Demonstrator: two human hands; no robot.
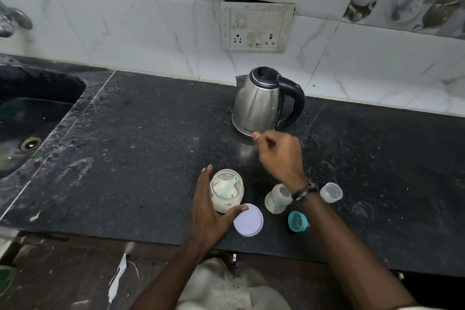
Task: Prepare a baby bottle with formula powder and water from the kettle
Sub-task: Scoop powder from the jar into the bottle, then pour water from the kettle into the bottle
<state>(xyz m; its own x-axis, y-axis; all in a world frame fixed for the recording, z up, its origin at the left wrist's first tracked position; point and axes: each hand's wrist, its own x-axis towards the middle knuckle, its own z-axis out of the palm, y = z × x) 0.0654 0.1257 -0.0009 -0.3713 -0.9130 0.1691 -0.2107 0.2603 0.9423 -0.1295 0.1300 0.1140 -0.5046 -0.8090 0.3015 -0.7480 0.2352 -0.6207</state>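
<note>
The left hand (211, 211) is curling its grip round the open glass jar of pale formula powder (226, 192), steadying it on the black bench (151, 133). The right hand (279, 156) is hovering loosely curled near the steel kettle (259, 103); whether it is holding anything, I cannot tell.

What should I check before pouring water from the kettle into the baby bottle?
1. Baby bottle open at the top: ok, its teal collar lies apart on the counter.
2. Bottle upright: ok.
3. Powder already in the bottle: cannot tell.
4. Right hand free for the kettle handle: cannot tell, fingers curled and blurred.
5. Formula jar steadied: ok, left hand grips it; its lid is off beside it.
6. Kettle lid closed: ok.
</note>
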